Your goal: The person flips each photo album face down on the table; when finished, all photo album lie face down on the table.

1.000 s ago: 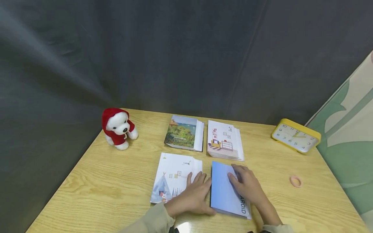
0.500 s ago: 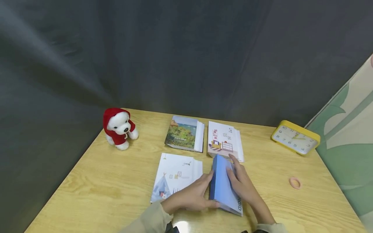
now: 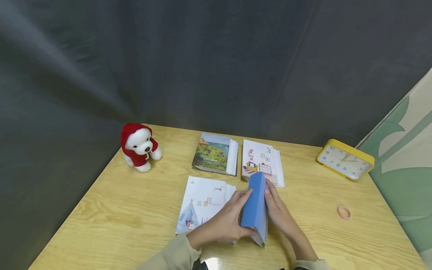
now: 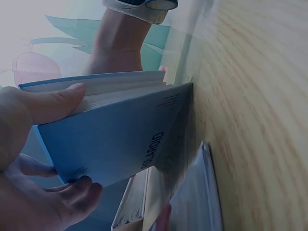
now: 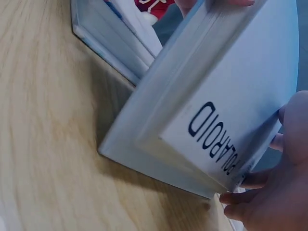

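Blue album (image 3: 255, 204) stands tilted on edge, gripped between both hands.

From my remote seat this reads as a staged recording corner rather than a lived-in room. A dark grey fabric backdrop (image 3: 216, 63) hangs behind a light wooden table (image 3: 111, 217), closing off the view from nine o'clock round to one. At three o'clock a pale sheet with green leaf shapes (image 3: 401, 157) leans in. The props feel homely (a study desk, loosely): a plush dog in a red hood (image 3: 139, 147) at eleven, a yellow clock (image 3: 345, 159) at two, a pink ring (image 3: 344, 212) near three, booklets (image 3: 216, 153) laid out centrally.
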The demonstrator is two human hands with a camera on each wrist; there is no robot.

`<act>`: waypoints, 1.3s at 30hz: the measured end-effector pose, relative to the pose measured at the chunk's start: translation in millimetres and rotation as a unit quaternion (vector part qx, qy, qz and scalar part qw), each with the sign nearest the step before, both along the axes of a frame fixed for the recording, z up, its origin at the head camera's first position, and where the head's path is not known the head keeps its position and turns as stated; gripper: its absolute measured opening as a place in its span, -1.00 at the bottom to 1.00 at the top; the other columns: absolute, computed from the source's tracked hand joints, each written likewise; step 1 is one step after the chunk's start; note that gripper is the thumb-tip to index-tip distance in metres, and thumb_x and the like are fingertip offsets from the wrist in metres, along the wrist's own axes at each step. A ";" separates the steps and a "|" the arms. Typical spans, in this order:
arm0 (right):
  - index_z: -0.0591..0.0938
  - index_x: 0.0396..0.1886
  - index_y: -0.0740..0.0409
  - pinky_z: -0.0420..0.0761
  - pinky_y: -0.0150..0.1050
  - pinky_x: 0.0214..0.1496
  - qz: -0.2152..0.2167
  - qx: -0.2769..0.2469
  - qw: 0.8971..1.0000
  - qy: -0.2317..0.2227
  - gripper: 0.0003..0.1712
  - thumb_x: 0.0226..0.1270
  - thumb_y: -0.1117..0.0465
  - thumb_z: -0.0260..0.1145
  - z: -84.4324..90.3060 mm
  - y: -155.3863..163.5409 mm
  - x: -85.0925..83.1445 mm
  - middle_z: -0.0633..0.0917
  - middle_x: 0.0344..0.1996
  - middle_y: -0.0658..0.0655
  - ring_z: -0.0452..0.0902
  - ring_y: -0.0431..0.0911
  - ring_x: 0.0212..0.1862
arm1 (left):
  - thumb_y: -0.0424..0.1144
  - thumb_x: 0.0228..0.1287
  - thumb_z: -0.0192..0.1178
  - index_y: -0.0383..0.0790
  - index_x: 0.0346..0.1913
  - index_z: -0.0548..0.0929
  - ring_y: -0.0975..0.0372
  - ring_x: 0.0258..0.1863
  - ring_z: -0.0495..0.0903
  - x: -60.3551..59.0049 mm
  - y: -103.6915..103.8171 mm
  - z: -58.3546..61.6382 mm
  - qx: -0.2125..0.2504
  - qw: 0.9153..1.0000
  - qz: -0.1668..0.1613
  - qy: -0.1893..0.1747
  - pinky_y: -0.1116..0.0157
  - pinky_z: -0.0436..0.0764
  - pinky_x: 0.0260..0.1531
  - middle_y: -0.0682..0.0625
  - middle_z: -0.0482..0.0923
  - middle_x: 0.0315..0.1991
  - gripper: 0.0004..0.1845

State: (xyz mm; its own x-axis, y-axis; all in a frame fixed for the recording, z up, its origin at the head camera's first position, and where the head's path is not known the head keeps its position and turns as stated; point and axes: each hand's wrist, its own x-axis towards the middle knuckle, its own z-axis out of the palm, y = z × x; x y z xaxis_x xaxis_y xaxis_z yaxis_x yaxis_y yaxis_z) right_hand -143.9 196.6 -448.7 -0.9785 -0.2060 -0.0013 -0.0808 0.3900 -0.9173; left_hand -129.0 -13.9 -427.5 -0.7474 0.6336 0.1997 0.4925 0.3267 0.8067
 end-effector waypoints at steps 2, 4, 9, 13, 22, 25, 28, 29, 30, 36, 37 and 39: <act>-0.05 0.62 -0.06 0.01 0.38 0.39 0.000 0.009 1.000 -0.003 -0.34 0.66 -0.11 -0.31 3.2 1.0 1.0 0.04 0.55 0.30 -0.08 0.32 0.50 | -0.13 0.08 0.51 -0.30 0.58 -0.06 0.10 0.39 0.23 0.2 1.0 0.8 0.003 1.000 0.002 0.008 0.17 0.28 0.35 -0.18 0.08 0.46 0.16; -0.04 0.62 0.03 -0.04 0.35 0.41 -0.001 0.011 1.000 -0.001 -0.32 0.66 -0.11 -0.30 6.3 2.6 1.6 0.04 0.54 0.31 -0.11 0.31 0.51 | -0.14 0.08 0.51 -0.31 0.57 -0.04 0.10 0.39 0.24 0.7 2.6 1.6 0.006 1.000 0.001 0.012 0.18 0.28 0.36 -0.19 0.07 0.47 0.15; 0.01 0.57 0.33 0.10 0.18 0.43 -0.001 -0.005 1.000 0.012 -0.26 0.66 -0.09 -0.29 16.9 6.8 0.5 0.10 0.51 0.37 -0.03 0.27 0.50 | -0.14 0.11 0.49 -0.29 0.58 -0.03 0.13 0.39 0.24 1.5 7.9 3.0 0.004 1.000 -0.003 0.022 0.19 0.29 0.35 -0.17 0.06 0.47 0.12; 0.00 0.54 0.41 0.29 0.17 0.34 -0.008 -0.034 0.999 0.006 -0.20 0.65 -0.13 -0.28 28.4 8.2 -1.4 0.11 0.50 0.42 0.03 0.30 0.48 | -0.14 0.16 0.45 -0.28 0.58 -0.04 0.15 0.40 0.21 1.9 13.8 2.1 0.011 0.999 -0.015 0.032 0.21 0.31 0.34 -0.16 0.03 0.48 0.08; 0.21 0.51 0.29 0.61 -0.12 0.10 -0.070 -0.039 0.997 -0.009 -0.26 0.60 -0.15 -0.07 36.2 10.1 -1.3 0.40 0.33 0.43 0.43 0.22 0.26 | -0.17 0.15 0.45 -0.15 0.57 -0.44 0.13 0.45 0.17 2.5 23.2 -15.7 0.036 0.998 -0.050 -0.014 0.26 0.28 0.34 -0.16 -0.17 0.58 0.30; 0.29 0.46 0.27 0.64 -0.20 0.03 -0.088 -0.037 0.995 -0.009 -0.30 0.59 -0.14 -0.04 35.0 11.9 -0.9 0.45 0.29 0.42 0.47 0.22 0.23 | -0.23 0.07 0.50 -0.29 0.54 -0.47 0.13 0.43 0.22 1.3 25.2 -25.4 0.030 0.997 -0.062 -0.026 0.33 0.29 0.32 -0.23 -0.15 0.57 0.37; 0.31 0.45 0.26 0.65 -0.21 0.00 -0.096 -0.033 0.995 -0.008 -0.32 0.59 -0.13 -0.04 34.8 13.5 -0.9 0.47 0.27 0.42 0.49 0.21 0.20 | -0.29 -0.01 0.51 -0.28 0.55 -0.46 0.13 0.47 0.13 -1.2 30.5 -33.9 0.017 0.997 -0.079 -0.009 0.30 0.19 0.37 -0.19 -0.16 0.58 0.39; 0.32 0.45 0.25 0.65 -0.22 0.00 -0.099 -0.031 0.995 -0.010 -0.32 0.59 -0.13 -0.04 34.8 13.9 -0.9 0.47 0.27 0.41 0.49 0.20 0.20 | -0.31 -0.06 0.52 -0.24 0.55 -0.47 0.13 0.49 0.07 -1.9 32.7 -36.3 0.014 0.996 -0.085 -0.001 0.27 0.13 0.39 -0.16 -0.18 0.58 0.41; 0.32 0.45 0.25 0.65 -0.22 -0.01 -0.101 -0.030 0.994 -0.011 -0.32 0.59 -0.14 -0.04 34.9 14.3 -0.9 0.48 0.26 0.41 0.50 0.19 0.19 | -0.33 -0.10 0.52 -0.20 0.55 -0.48 0.13 0.50 0.02 -2.5 35.1 -38.3 0.010 0.996 -0.090 0.007 0.26 0.08 0.41 -0.13 -0.20 0.59 0.43; 0.34 0.43 0.24 0.65 -0.29 -0.10 -0.131 -0.029 0.990 -0.047 -0.27 0.53 -0.19 0.05 35.3 19.7 -0.5 0.52 0.22 0.35 0.57 -0.02 0.05 | -0.29 -0.10 0.52 -0.23 0.55 -0.48 0.03 0.51 -0.01 1.4 39.7 -43.3 -0.041 0.997 -0.062 -0.016 0.18 0.08 0.42 -0.21 -0.20 0.58 0.44; 0.34 0.43 0.25 0.65 -0.29 -0.11 -0.135 -0.032 0.989 -0.055 -0.26 0.52 -0.19 0.06 35.4 20.9 -0.4 0.52 0.21 0.35 0.57 -0.04 0.03 | -0.28 -0.08 0.52 -0.25 0.55 -0.47 0.01 0.51 -0.01 2.2 39.2 -43.1 -0.051 0.997 -0.054 -0.024 0.17 0.09 0.42 -0.23 -0.20 0.58 0.43; 0.33 0.43 0.28 0.66 -0.27 -0.12 -0.138 -0.038 0.988 -0.061 -0.26 0.53 -0.17 0.07 35.1 22.9 0.1 0.50 0.22 0.36 0.57 -0.05 0.02 | -0.29 -0.05 0.51 -0.26 0.56 -0.44 0.01 0.51 -0.01 3.4 37.3 -42.2 -0.063 0.996 -0.044 -0.036 0.18 0.10 0.42 -0.24 -0.18 0.57 0.39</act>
State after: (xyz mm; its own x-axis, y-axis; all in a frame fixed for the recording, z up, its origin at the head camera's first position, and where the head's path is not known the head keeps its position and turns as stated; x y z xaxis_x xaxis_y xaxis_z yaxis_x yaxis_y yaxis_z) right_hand -143.8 219.5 -413.5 -0.9910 0.0639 -0.1179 0.1320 0.3117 -0.9410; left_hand -125.6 23.4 -469.7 -0.6972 0.7141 0.0621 0.4655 0.3852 0.7969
